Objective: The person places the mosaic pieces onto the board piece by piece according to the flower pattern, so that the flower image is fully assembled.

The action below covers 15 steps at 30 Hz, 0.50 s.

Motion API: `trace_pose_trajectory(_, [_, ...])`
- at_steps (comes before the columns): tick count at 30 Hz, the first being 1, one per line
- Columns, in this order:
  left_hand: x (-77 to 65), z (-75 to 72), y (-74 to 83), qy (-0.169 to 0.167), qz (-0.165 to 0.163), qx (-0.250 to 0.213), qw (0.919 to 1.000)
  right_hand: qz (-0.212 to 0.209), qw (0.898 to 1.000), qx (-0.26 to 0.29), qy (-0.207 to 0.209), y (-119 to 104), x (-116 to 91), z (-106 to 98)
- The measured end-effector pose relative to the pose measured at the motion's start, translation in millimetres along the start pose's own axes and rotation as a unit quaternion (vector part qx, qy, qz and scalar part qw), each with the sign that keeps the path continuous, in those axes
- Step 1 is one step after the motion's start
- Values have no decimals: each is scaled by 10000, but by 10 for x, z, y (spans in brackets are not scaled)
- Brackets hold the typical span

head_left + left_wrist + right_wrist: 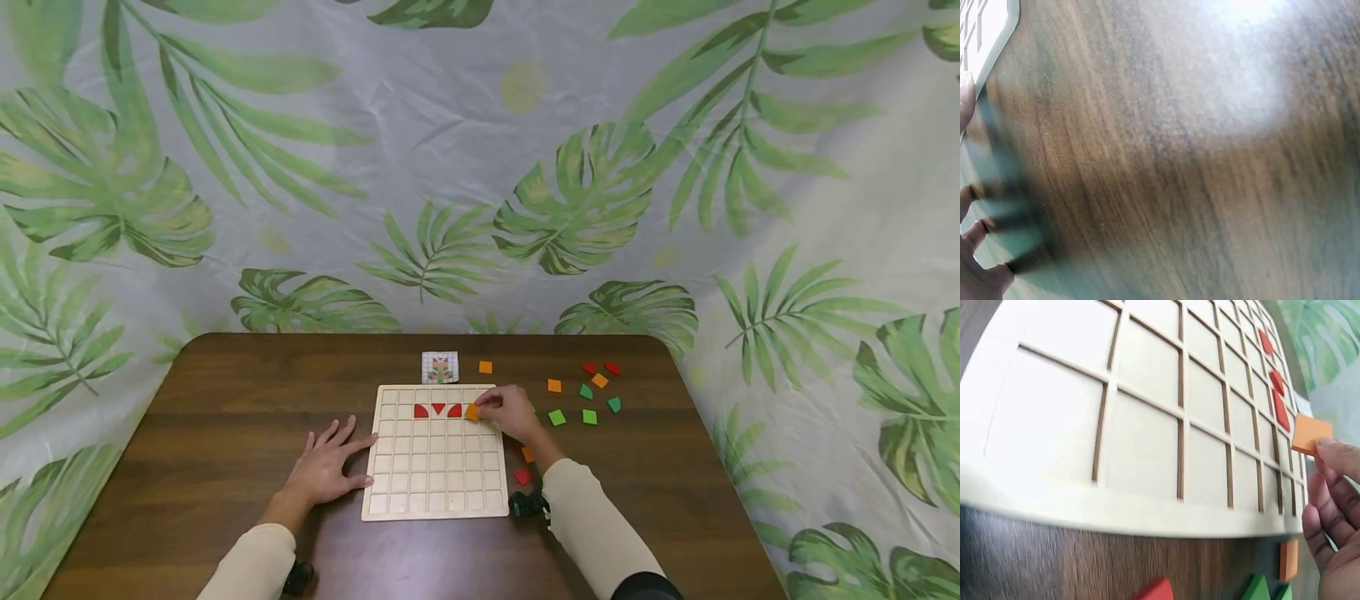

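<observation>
A pale wooden grid board (pixel 438 467) lies on the brown table. In its second row sit two red quarter-circle tiles, the left one (pixel 421 411) and the right one (pixel 454 411), with a red triangle tile (pixel 438 408) between them. My right hand (pixel 510 412) pinches an orange square tile (pixel 1310 432) between thumb and fingers, over the board's right side near the red tiles; in the right wrist view the tile is tilted. My left hand (pixel 324 468) rests on the table with fingers spread, its thumb and index finger touching the board's left edge.
A small pattern card (pixel 440 367) lies behind the board. Loose tiles lie to the right, among them an orange square (pixel 554 386), a light green square (pixel 589 417), a dark green piece (pixel 614 405) and a red piece (pixel 522 477). A leaf-print curtain (pixel 450 167) hangs behind the table.
</observation>
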<state>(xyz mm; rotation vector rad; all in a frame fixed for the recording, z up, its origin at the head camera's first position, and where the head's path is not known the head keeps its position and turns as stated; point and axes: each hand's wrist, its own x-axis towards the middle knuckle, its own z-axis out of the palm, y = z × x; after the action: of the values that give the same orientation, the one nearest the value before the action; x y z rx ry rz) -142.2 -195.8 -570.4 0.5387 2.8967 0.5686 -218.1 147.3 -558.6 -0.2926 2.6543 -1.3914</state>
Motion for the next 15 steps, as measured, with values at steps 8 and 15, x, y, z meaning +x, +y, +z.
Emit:
trace_pose_trajectory(8, [-2, -20, 26, -40, -70, -40, 10000, -148, 9999, -65, -30, -116, 48, 180])
trace_pose_trajectory(15, [1, -17, 32, -88, -98, -35, 9999, -352, 9992, -56, -205, -181, 89, 302])
